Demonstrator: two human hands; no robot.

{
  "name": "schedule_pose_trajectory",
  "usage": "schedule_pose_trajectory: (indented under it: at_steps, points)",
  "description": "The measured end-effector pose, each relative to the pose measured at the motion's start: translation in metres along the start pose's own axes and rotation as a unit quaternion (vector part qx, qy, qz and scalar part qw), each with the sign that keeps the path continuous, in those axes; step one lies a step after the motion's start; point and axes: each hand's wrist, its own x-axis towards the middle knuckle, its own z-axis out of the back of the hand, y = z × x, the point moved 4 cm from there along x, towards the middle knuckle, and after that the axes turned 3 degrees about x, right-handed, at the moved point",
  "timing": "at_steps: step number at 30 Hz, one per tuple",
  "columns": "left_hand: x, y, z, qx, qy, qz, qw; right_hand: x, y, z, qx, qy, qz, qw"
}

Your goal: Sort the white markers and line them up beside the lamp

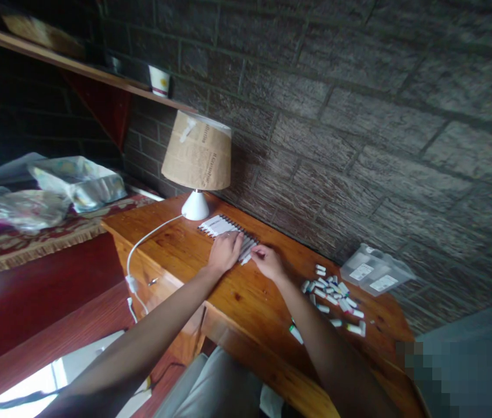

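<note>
A row of white markers point(215, 225) with dark ends lies side by side on the wooden desk. Across the middle of this row rests my left hand point(225, 251), palm down, fingers lying over the markers and partly hiding them. At the row's near right end, my right hand point(268, 262) has its thumb and fingers pinched at the last marker point(246, 258). Further right, behind my right forearm, several short white pieces point(330, 290) with coloured ends lie scattered; they are too small to name surely.
A lamp point(196, 206) with a paper-like shade stands at the desk's back left, its white cord hanging over the front edge. A clear plastic box point(374, 270) sits by the brick wall. A paper cup point(159, 81) stands on the shelf above. Left is a cloth-covered surface with a foil-like tray point(83, 183).
</note>
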Motion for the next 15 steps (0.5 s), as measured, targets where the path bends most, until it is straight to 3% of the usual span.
schedule_pose_trajectory:
  at_steps: [10, 15]
  points:
    - [0.001, 0.000, -0.003, 0.009, 0.021, 0.005, 1.000, -0.001, -0.007, -0.001, 0.013, -0.041, -0.020, 0.999]
    - [0.000, 0.003, -0.005, -0.004, 0.018, -0.005, 1.000, -0.021, -0.012, 0.012, 0.148, -0.018, -0.039, 0.988]
